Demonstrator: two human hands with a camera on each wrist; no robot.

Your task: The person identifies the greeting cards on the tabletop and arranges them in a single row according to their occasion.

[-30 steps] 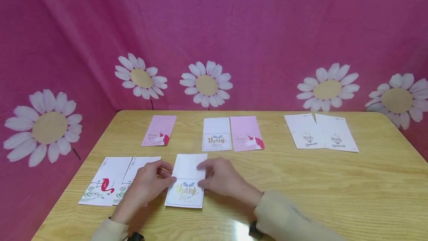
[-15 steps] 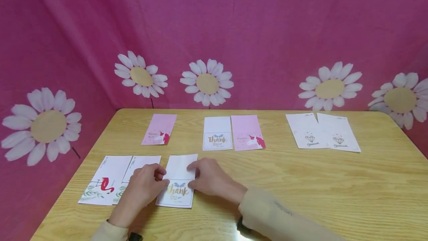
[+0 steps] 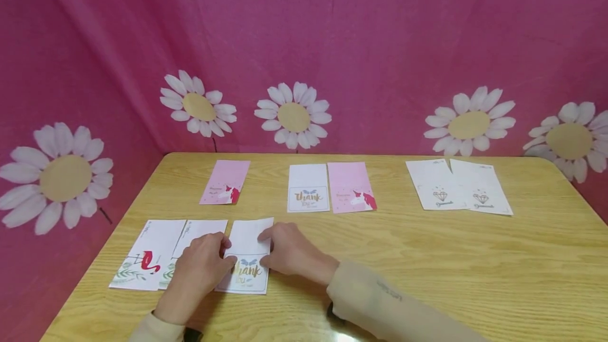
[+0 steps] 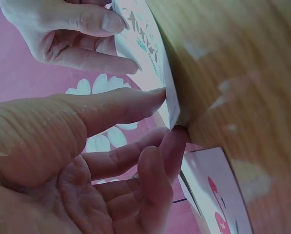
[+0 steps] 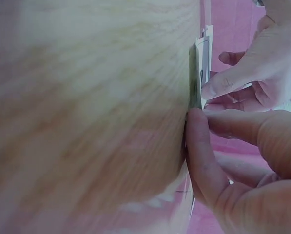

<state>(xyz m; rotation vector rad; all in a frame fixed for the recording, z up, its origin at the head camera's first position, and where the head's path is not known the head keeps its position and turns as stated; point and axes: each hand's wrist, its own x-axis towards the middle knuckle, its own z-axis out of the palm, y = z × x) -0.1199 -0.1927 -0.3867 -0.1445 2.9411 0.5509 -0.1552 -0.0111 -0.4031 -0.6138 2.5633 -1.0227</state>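
Between both hands, a white "Thank You" card [image 3: 247, 273] with gold lettering is held low over the near table, to the right of two flamingo cards. My left hand [image 3: 201, 263] pinches its left edge. In the left wrist view the thumb lies on the card's face, with fingers behind the edge. My right hand [image 3: 294, 252] pinches the right edge between thumb and finger. A white flamingo card [image 3: 144, 255] lies at the far left. The second flamingo card [image 3: 201, 229] is partly covered by my left hand.
Along the back lie a pink unicorn card [image 3: 225, 181], another "Thank You" card [image 3: 307, 186], a second unicorn card [image 3: 352, 186] and two white diamond cards [image 3: 432, 183], slightly overlapping. A pink flowered curtain [image 3: 370, 57] stands behind the wooden table [image 3: 451, 268].
Both hands have moved left with the "Thank You" card, bringing it closer to the flamingo cards. The cards along the back have stayed where they were.
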